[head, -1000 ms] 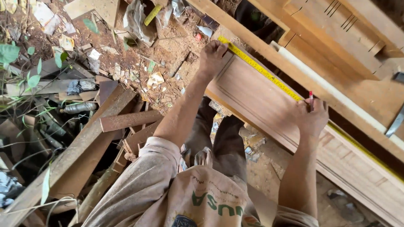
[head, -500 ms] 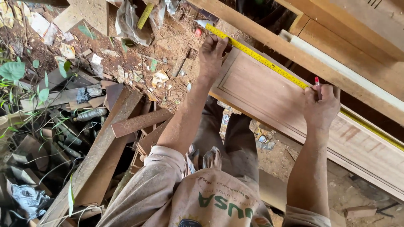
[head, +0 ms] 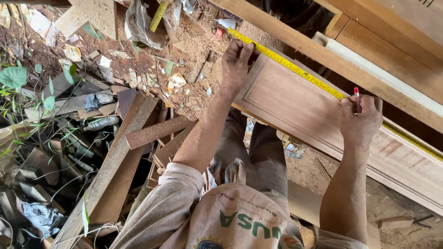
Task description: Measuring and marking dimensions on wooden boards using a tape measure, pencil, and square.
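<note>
Two hands | left hand (head: 236, 62) pins yellow tape measure (head: 295, 68) | right hand (head: 361, 121) (red pencil (head: 356, 97)) | smooth wooden panel (head: 295, 106)

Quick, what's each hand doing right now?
Left hand: closed, pinning the tape measure end to the panel corner.
Right hand: closed on a red pencil, at the tape.

Bare dirt floor (head: 189, 46) strewn with sawdust, paper scraps and wood chips under daylight. Rusty planks (head: 154, 133) and offcuts lie heaped at the left among green leafy twigs (head: 14, 76). Long timber beams (head: 295, 41) run slantwise across the upper right.
</note>
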